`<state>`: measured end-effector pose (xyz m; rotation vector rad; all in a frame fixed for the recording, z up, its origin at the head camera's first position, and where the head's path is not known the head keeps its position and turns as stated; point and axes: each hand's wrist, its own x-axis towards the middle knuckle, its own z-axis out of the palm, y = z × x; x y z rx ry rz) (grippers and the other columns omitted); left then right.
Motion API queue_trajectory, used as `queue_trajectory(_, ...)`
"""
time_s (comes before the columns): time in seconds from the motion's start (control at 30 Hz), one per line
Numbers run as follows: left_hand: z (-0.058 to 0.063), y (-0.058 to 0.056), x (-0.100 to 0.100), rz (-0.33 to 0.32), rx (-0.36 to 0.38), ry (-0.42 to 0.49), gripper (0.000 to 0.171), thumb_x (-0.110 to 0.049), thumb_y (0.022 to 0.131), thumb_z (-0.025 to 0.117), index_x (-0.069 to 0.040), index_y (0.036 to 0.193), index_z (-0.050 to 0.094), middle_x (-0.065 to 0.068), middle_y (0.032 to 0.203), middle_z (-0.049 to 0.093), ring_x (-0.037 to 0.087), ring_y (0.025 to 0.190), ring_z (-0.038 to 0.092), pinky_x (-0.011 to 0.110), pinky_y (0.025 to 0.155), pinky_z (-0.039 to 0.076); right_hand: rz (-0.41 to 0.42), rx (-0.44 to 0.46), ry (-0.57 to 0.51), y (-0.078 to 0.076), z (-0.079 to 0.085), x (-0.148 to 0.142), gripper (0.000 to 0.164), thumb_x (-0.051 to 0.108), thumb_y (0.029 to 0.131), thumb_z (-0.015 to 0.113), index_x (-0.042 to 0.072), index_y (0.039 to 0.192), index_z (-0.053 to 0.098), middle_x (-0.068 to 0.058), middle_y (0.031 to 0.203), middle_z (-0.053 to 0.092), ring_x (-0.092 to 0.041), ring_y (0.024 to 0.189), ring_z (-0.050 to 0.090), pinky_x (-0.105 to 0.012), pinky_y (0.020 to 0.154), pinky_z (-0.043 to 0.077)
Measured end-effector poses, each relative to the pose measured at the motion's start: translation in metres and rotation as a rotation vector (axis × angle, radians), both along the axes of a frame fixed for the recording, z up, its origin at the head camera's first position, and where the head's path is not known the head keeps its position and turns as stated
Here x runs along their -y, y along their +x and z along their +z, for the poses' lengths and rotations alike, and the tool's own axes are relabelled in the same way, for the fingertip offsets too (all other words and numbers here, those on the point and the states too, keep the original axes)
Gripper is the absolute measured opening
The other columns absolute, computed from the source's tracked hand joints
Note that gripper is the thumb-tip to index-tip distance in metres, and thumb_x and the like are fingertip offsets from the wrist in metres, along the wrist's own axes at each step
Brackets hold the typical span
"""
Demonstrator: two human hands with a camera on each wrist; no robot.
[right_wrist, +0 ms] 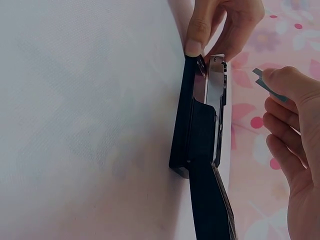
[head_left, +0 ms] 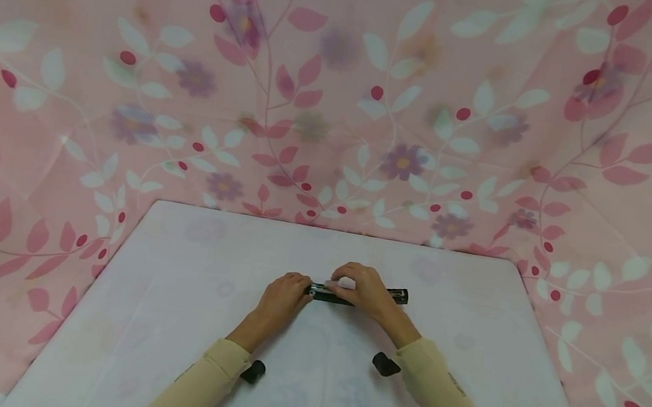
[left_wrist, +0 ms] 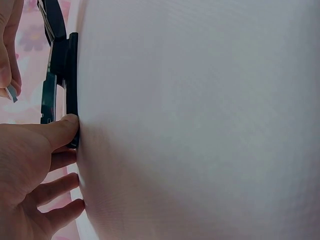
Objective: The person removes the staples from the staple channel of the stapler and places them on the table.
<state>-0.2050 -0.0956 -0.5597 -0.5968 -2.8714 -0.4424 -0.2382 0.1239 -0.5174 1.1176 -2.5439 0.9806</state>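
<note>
A black stapler [head_left: 333,297] lies on the white table, its top arm [right_wrist: 207,200] swung back and the metal staple channel [right_wrist: 216,82] exposed. At the front end of the base, my left hand [left_wrist: 30,160] pinches it between thumb and fingers, with the other fingertips down at the tabletop. My right hand [head_left: 366,293] is over the middle of the stapler in the head view. Between its thumb and index finger it pinches a short grey strip of staples [right_wrist: 272,86], held apart from the channel. The strip also shows in the left wrist view, small at the edge [left_wrist: 12,93].
The white-covered table [head_left: 193,323] reaches back to a pink floral curtain [head_left: 340,95]. Black wrist devices show beside both sleeves, one at the left [head_left: 253,371] and one at the right [head_left: 386,364].
</note>
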Motion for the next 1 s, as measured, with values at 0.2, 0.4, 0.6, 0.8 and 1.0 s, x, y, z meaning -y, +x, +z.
queue_trajectory(0.2,-0.001,0.000,0.000,0.004,-0.005,-0.006,0.031,-0.024,0.088,0.074,-0.009,0.114,0.068,0.004,0.114,0.071,0.021,0.112,0.065,0.038,0.095,0.055,-0.017,-0.007,-0.018,0.005,0.003,-0.005,0.015,0.019,0.084,0.079,0.009,0.095,0.074,-0.003,0.095,0.073,-0.015,0.090,0.068,-0.035,0.082,0.058)
queue_trajectory(0.4,-0.001,0.001,-0.001,0.004,-0.016,-0.001,0.030,-0.024,0.087,0.074,-0.009,0.113,0.069,0.004,0.113,0.072,0.021,0.111,0.065,0.039,0.094,0.055,-0.027,-0.001,-0.042,0.010,0.000,-0.012,0.016,0.018,0.084,0.078,0.008,0.095,0.074,-0.003,0.095,0.073,-0.016,0.089,0.069,-0.038,0.080,0.059)
queue_trajectory(0.6,0.000,0.001,-0.001,0.001,-0.005,0.001,0.031,-0.024,0.088,0.073,-0.008,0.114,0.069,0.004,0.115,0.072,0.022,0.112,0.065,0.039,0.094,0.055,-0.042,0.027,-0.085,0.018,-0.004,-0.022,0.014,0.016,0.084,0.079,0.008,0.094,0.074,-0.005,0.095,0.073,-0.017,0.088,0.070,-0.037,0.075,0.061)
queue_trajectory(0.8,0.000,0.001,-0.001,0.010,0.005,0.010,0.031,-0.025,0.089,0.073,-0.009,0.115,0.069,0.005,0.115,0.071,0.023,0.112,0.065,0.039,0.094,0.055,-0.072,-0.073,-0.102,0.023,-0.011,-0.032,0.016,0.015,0.080,0.081,0.008,0.093,0.074,-0.005,0.092,0.073,-0.017,0.082,0.070,-0.033,0.073,0.060)
queue_trajectory(1.0,-0.003,0.000,-0.001,0.014,-0.011,0.003,0.029,-0.025,0.088,0.074,-0.010,0.111,0.070,0.005,0.112,0.072,0.022,0.111,0.065,0.038,0.093,0.056,-0.072,-0.145,-0.113,0.028,-0.018,-0.040,0.018,0.014,0.078,0.083,0.006,0.092,0.075,-0.006,0.091,0.074,-0.016,0.082,0.070,-0.032,0.072,0.058)
